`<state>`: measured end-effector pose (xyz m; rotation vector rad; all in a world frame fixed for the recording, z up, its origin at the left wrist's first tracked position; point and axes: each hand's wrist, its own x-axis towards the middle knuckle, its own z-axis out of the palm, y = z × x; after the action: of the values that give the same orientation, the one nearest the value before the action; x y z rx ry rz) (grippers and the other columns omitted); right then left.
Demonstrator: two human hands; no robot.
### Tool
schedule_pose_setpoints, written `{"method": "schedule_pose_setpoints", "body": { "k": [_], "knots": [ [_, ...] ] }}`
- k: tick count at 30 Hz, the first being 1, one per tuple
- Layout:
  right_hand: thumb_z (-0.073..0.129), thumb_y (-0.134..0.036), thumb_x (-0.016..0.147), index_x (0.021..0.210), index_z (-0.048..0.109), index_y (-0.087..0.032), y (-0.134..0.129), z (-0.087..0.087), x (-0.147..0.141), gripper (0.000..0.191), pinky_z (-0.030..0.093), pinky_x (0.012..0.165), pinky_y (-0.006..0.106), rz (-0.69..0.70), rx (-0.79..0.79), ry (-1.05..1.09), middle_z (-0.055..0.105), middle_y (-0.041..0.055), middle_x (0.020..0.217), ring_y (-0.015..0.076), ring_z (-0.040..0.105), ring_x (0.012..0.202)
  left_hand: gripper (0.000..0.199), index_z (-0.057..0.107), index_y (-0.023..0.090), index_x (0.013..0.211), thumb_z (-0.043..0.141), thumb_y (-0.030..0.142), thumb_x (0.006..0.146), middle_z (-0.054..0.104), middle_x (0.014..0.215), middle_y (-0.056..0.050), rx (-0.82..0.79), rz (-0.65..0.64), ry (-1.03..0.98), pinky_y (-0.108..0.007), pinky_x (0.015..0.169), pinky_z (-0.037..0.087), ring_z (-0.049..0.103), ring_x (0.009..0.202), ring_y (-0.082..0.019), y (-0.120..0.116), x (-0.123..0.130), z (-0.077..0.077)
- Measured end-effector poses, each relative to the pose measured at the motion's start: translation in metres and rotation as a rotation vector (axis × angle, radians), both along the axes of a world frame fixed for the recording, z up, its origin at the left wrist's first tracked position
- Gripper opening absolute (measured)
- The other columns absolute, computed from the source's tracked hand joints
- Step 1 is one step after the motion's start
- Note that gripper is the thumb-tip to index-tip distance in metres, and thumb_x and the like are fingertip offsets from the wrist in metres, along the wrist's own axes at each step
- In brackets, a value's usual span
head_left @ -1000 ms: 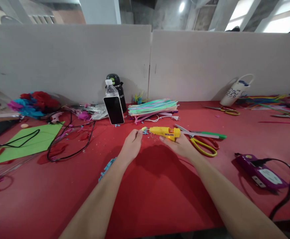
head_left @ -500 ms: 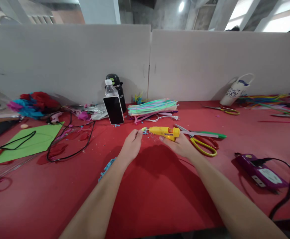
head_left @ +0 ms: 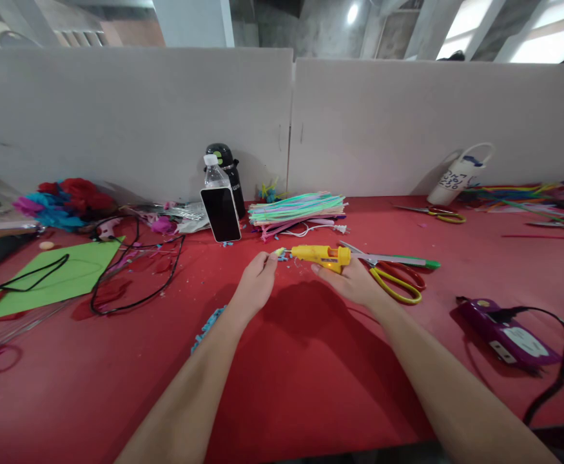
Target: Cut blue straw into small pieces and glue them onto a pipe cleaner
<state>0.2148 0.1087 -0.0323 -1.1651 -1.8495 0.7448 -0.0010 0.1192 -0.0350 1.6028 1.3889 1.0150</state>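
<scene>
My right hand [head_left: 352, 278] is wrapped round the grip of a yellow glue gun [head_left: 318, 255], its nozzle pointing left. A whitish glue stick [head_left: 376, 260] sticks out of the gun's back end. My left hand [head_left: 258, 278] pinches a small pale yellow piece [head_left: 280, 251] between thumb and fingertips, right at the nozzle; its exact kind is too small to make out. Small blue scraps [head_left: 283, 258] lie on the table just beyond the fingertips. A fuzzy blue strip [head_left: 208, 327] lies beside my left forearm, partly hidden by it.
Scissors [head_left: 395, 283] and a green pen-like stick [head_left: 419, 261] lie right of my right hand. Behind are a pipe cleaner bundle [head_left: 298, 211], a phone [head_left: 222, 214] propped on a bottle, and a white plug [head_left: 340, 229]. A purple power strip [head_left: 508, 335] sits right, green paper [head_left: 54, 274] left.
The glue gun has shifted very slightly to the right, its nozzle drawn a touch away from the fingertips. Both hands are otherwise nearly still.
</scene>
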Motion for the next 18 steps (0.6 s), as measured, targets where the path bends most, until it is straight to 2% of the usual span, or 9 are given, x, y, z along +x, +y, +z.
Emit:
{"method": "schedule_pose_setpoints", "body": {
  "k": [5, 8, 11, 18],
  "knots": [
    [0.056, -0.037, 0.087, 0.109, 0.069, -0.020, 0.000, 0.005, 0.000, 0.031, 0.053, 0.081, 0.034, -0.019, 0.021, 0.009, 0.072, 0.0034, 0.094, 0.0214, 0.066, 0.085, 0.038, 0.039, 0.020, 0.067, 0.040, 0.047, 0.094, 0.039, 0.061, 0.004, 0.013, -0.012, -0.009, -0.026, 0.056, 0.028, 0.036, 0.058, -0.013, -0.001, 0.001, 0.001],
    [0.056, -0.042, 0.087, 0.105, 0.070, -0.019, 0.002, 0.003, 0.003, 0.033, 0.053, 0.076, 0.033, -0.102, 0.025, -0.022, 0.072, 0.0037, 0.088, 0.0216, 0.065, 0.081, 0.039, 0.038, 0.020, 0.066, 0.041, 0.047, 0.094, 0.038, 0.061, 0.004, 0.023, -0.034, -0.022, -0.026, 0.056, 0.028, 0.036, 0.058, -0.012, -0.003, 0.001, 0.005],
    [0.056, -0.048, 0.086, 0.102, 0.071, -0.018, 0.008, -0.005, 0.011, 0.037, 0.051, 0.072, 0.033, -0.231, 0.040, -0.083, 0.071, 0.0043, 0.082, 0.0217, 0.064, 0.076, 0.039, 0.039, 0.020, 0.066, 0.042, 0.047, 0.094, 0.038, 0.062, 0.004, 0.034, -0.025, -0.051, -0.025, 0.054, 0.027, 0.035, 0.057, -0.011, -0.003, 0.000, 0.009],
    [0.058, -0.061, 0.081, 0.097, 0.071, -0.017, 0.031, -0.030, 0.039, 0.048, 0.048, 0.069, 0.033, -0.488, -0.048, -0.241, 0.072, 0.0096, 0.086, 0.0254, 0.066, 0.079, 0.032, 0.041, 0.020, 0.071, 0.044, 0.044, 0.092, 0.033, 0.059, 0.006, 0.036, 0.036, -0.181, -0.023, 0.049, 0.024, 0.029, 0.052, -0.010, 0.006, -0.012, 0.011]
  ]
}}
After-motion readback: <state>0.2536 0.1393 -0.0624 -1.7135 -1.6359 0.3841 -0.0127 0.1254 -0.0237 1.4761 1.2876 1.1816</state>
